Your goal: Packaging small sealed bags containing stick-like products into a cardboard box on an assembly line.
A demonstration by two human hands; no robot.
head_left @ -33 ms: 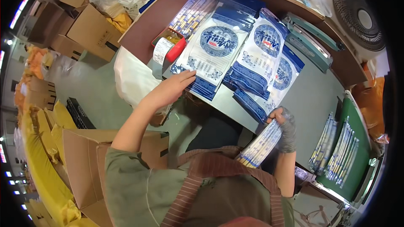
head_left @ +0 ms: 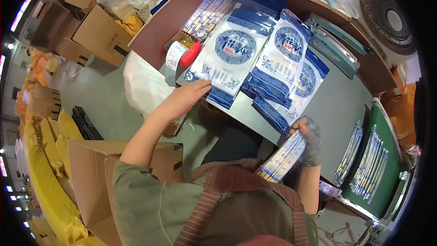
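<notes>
Your left hand (head_left: 183, 100) rests, fingers together, on a bag (head_left: 235, 49) running toward one o'clock; whether it grips, you can't tell. Your right hand (head_left: 311, 142) clamps sticks (head_left: 283, 156) pointing toward seven.

Reaching with left forearm (head_left: 154, 130), bare and slanted, to near edge of tabletop (head_left: 339, 98). Resting left hand (head_left: 186, 98) at that edge, palm down – fingers extended, close together, thumb hard to make out. Holding right hand (head_left: 310, 141) in a fist at same edge, farther right, covered in grey to the wrist – fingertips bare. Keeping right forearm (head_left: 309, 184) steeper, bare below wrist.
</notes>
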